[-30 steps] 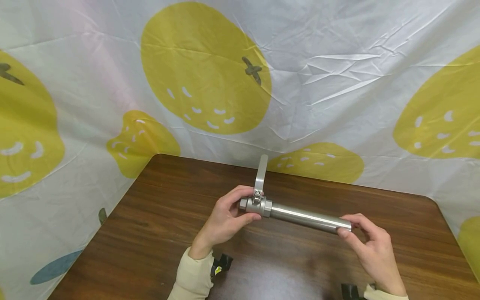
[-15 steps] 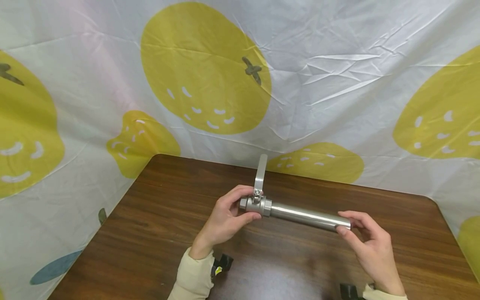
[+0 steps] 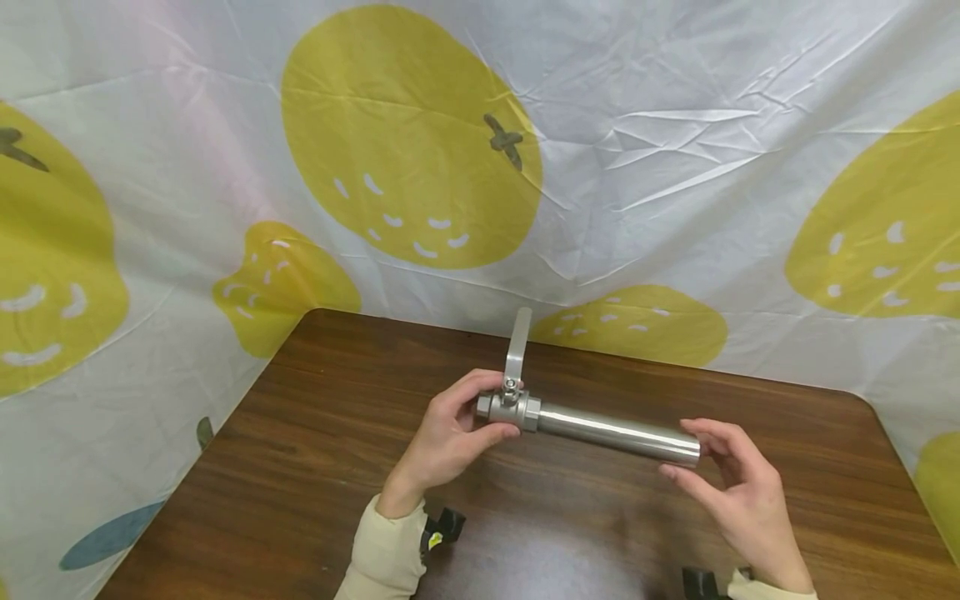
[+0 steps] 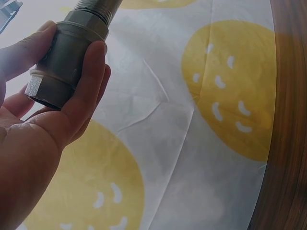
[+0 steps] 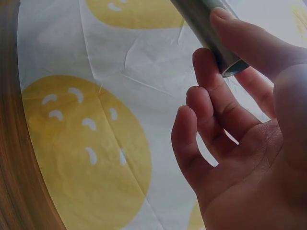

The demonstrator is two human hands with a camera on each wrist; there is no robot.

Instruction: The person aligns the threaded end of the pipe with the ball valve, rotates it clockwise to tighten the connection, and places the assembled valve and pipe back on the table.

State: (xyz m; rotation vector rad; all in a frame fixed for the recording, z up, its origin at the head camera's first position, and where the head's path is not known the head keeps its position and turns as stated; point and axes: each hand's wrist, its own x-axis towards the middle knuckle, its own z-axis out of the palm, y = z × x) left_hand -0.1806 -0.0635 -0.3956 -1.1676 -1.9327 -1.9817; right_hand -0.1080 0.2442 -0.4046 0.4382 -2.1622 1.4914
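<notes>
A steel ball valve [image 3: 510, 410] with a long flat lever handle [image 3: 517, 346] is joined to a smooth steel pipe [image 3: 618, 436]. The lever points up and away. My left hand [image 3: 442, 442] grips the valve body, thumb on the near side and fingers behind. In the left wrist view, threads show between the valve [image 4: 60, 64] and the pipe [image 4: 98, 7]. Around the pipe's free end is my right hand [image 3: 738, 483], its thumb at the lower edge and fingers at the far side. The right wrist view shows the pipe's [image 5: 211, 33] hollow end between thumb and fingers.
Below the hands lies a dark brown wooden table [image 3: 300, 467] with rounded far corners. A white cloth [image 3: 660, 183] printed with yellow fruit hangs behind it and along the left side. Black wrist mounts [image 3: 450, 525] sit at both cuffs.
My right thumb has slid off the pipe's near face to its lower edge, and the fingers have shifted slightly upward. The valve and pipe have drifted a little left with my left hand.
</notes>
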